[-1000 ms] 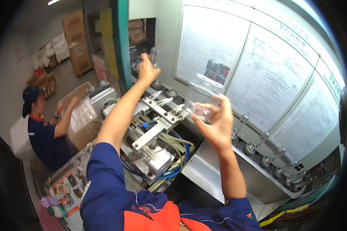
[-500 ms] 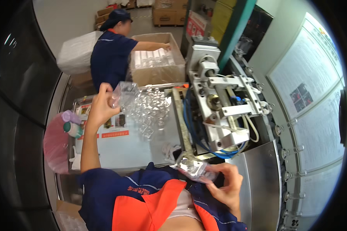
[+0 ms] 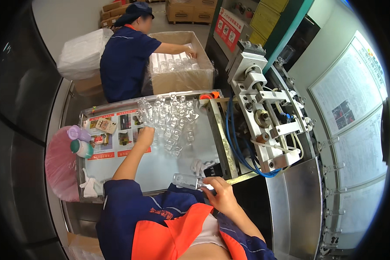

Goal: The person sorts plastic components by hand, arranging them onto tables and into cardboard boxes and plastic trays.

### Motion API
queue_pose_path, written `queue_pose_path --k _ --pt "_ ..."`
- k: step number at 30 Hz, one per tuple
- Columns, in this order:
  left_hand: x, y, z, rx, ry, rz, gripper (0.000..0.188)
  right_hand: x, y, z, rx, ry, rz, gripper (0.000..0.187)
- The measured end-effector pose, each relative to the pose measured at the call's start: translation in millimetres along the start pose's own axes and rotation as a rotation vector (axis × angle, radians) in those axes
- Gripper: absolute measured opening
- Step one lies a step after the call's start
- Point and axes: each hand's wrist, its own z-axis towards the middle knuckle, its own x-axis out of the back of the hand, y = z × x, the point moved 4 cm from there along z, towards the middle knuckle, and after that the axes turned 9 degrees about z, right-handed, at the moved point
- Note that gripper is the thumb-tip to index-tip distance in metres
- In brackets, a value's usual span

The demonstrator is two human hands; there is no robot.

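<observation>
My right hand [image 3: 221,195] is closed round the neck end of a clear, flat-sided bottle [image 3: 185,180], which lies level over the table's near edge. My left hand [image 3: 146,136] is closed at the near left side of a cluster of clear bottles [image 3: 171,121] on the table. Its fingertips are turned away from view, so what they hold, if anything, cannot be made out. The clustered bottles stand close together, several rows deep.
At my right stands a metal machine [image 3: 264,117] with blue hoses [image 3: 242,151]. A green-capped bottle [image 3: 81,148], a purple cup [image 3: 79,133] and a white cloth [image 3: 90,185] are on the table's left. Beyond, a co-worker [image 3: 128,56] reaches into a carton [image 3: 182,82].
My left hand has come down from its raised place, with a clear bottle in it then, to the bottle cluster. My right hand has moved left with its bottle. The view has shifted slightly.
</observation>
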Motion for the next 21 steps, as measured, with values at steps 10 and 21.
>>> queue_pose_path --k 10,21 --pt "-12 -2 8 -0.032 0.128 -0.232 0.016 -49 32 22 -0.039 0.156 0.039 0.029" --pt "128 97 -86 -0.763 -0.056 -0.768 0.016 -92 73 28 -0.265 0.049 0.476 0.044"
